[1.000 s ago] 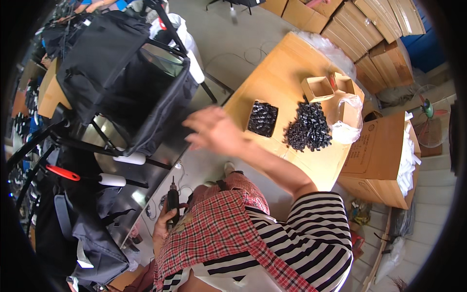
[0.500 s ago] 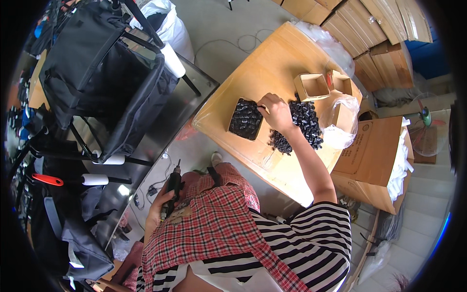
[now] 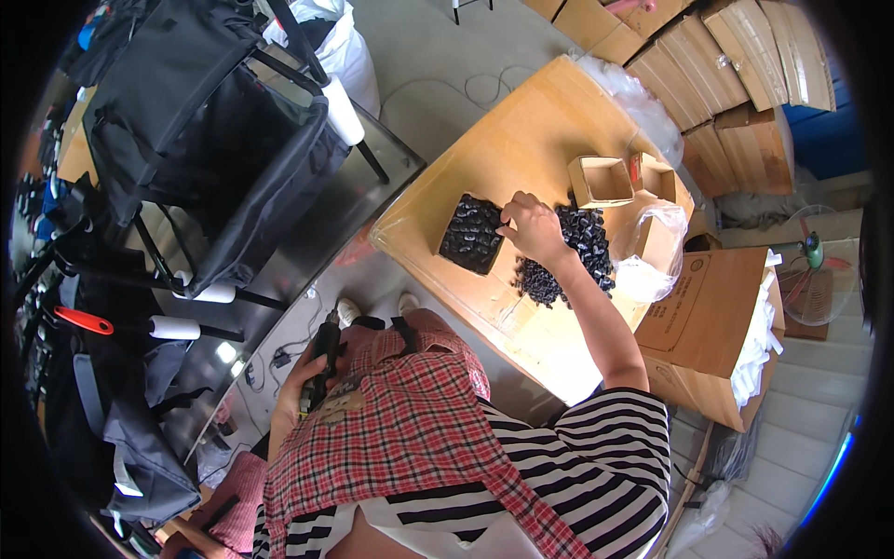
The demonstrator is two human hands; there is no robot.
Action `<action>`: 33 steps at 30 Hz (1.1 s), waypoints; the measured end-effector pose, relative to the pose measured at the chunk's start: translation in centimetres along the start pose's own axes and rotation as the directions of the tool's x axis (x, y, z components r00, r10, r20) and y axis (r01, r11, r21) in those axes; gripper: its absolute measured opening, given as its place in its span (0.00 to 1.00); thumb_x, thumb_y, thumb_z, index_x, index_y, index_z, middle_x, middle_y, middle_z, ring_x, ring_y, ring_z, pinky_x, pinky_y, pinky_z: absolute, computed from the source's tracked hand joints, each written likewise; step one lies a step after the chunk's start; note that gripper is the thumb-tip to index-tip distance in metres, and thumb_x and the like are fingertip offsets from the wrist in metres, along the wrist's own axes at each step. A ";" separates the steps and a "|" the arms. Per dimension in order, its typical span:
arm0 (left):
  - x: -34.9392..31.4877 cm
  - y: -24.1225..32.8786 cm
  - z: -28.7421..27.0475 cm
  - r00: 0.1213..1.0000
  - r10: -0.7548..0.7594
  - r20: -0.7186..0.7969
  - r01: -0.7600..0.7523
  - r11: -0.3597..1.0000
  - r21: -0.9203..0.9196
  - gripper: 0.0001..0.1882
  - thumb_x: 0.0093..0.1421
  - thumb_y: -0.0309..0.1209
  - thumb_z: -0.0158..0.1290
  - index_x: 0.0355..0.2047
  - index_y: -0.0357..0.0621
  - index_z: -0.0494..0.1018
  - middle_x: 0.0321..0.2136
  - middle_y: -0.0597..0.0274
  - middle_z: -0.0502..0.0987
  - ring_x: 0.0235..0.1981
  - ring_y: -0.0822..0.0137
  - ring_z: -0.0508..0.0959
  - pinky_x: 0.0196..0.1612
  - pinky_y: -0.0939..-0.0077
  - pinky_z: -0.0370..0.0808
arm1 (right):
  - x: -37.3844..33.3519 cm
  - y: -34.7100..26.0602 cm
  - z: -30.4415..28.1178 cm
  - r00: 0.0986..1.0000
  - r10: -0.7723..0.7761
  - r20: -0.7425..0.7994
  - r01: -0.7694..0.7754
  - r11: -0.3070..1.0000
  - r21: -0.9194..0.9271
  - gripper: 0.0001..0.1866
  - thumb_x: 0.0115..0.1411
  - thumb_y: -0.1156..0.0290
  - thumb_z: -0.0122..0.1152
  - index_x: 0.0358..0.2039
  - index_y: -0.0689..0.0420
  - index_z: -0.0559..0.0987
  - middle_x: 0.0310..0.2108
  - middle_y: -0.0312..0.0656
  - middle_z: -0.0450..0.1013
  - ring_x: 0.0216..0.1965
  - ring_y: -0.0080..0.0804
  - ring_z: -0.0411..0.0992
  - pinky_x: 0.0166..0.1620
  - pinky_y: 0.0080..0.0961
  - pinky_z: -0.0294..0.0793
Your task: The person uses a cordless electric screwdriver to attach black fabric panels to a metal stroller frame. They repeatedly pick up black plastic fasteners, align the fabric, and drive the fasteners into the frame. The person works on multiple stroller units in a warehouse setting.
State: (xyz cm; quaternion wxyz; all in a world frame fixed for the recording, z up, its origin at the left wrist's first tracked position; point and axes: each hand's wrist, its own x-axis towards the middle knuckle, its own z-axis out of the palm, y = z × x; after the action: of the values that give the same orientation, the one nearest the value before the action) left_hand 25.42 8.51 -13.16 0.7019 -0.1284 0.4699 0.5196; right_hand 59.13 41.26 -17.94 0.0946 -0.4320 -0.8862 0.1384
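Observation:
My right hand (image 3: pixel 535 229) is over the right edge of a small cardboard box (image 3: pixel 463 266). Small black plastic pieces (image 3: pixel 473 230) fill the box in a packed layer. Thumb and fingers are pinched together at that edge; what they hold, if anything, is too small to make out. Just right of the box, beneath my forearm, lies a loose pile of similar black pieces (image 3: pixel 570 256). Low on the left, beside my lap, my left hand (image 3: pixel 300 384) is wrapped round a dark power screwdriver (image 3: pixel 324 356), its bit pointing away from me.
Two open small boxes (image 3: pixel 603 183) and a clear plastic bag (image 3: pixel 644 277) stand at the right of the brown table (image 3: pixel 484 140). A large carton (image 3: pixel 694 307) adjoins its right side. Left, a metal table (image 3: pixel 391 154) bears a black fabric folding chair (image 3: pixel 186 121). Stacked cartons (image 3: pixel 694 61) stand behind.
My right hand has come slightly nearer along the box's right edge, fingers still pinched. The left hand with the screwdriver has shifted a little left. The whole view has tilted slightly.

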 end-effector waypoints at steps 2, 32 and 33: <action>-0.2 0.3 0.3 1.000 0.021 -0.008 -0.021 1.000 -0.001 0.33 0.59 0.29 0.60 0.63 0.41 0.61 0.36 0.56 0.76 0.26 0.70 0.74 0.28 0.79 0.74 | 0.3 -0.1 0.2 1.000 -0.010 0.006 0.010 1.000 -0.002 0.10 0.48 0.69 0.74 0.27 0.54 0.80 0.34 0.40 0.73 0.43 0.41 0.75 0.47 0.37 0.75; -13.0 10.7 0.1 0.495 0.651 0.575 -0.852 0.495 0.173 0.67 0.43 0.21 0.71 0.76 0.51 0.37 0.40 0.62 0.72 0.35 0.71 0.74 0.37 0.76 0.73 | 14.1 -40.2 -7.8 0.635 -0.615 -0.466 0.760 0.392 0.518 0.13 0.53 0.88 0.67 0.40 0.63 0.81 0.29 0.39 0.78 0.30 0.21 0.76 0.38 0.19 0.76; -13.0 10.8 -0.3 0.497 0.648 0.577 -0.848 0.503 0.165 0.67 0.43 0.21 0.71 0.76 0.51 0.37 0.39 0.62 0.72 0.35 0.71 0.74 0.37 0.76 0.73 | 14.2 -40.5 -7.7 0.631 -0.618 -0.469 0.764 0.391 0.513 0.13 0.53 0.88 0.67 0.39 0.63 0.81 0.29 0.39 0.78 0.30 0.21 0.76 0.38 0.19 0.76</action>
State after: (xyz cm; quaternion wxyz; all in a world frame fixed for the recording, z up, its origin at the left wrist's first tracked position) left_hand 15.83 5.05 0.31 0.4901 0.3752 0.4055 0.6742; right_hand 22.73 29.96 3.29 0.3818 0.0321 -0.8544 0.3511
